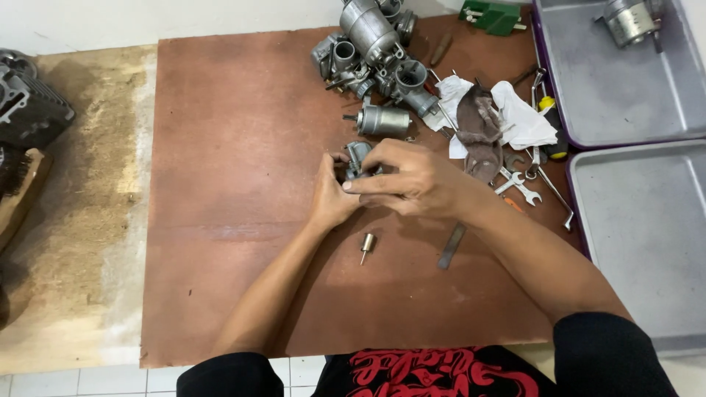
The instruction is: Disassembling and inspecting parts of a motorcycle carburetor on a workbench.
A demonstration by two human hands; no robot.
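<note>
We held a small metal carburetor part (358, 158) at frame centre, above the brown board (220, 220).
Left hand (331, 195) cupped it, right hand (408, 180) pinched it closed; it looked rigid, dense, possibly oily, best gripped by its body.

My single head camera, high above the brown board (243, 220), facing steeply down, board's far edge uppermost.

There are no packages, labels, signs or screens to see here, only loose metal parts and tools lying about.
</note>
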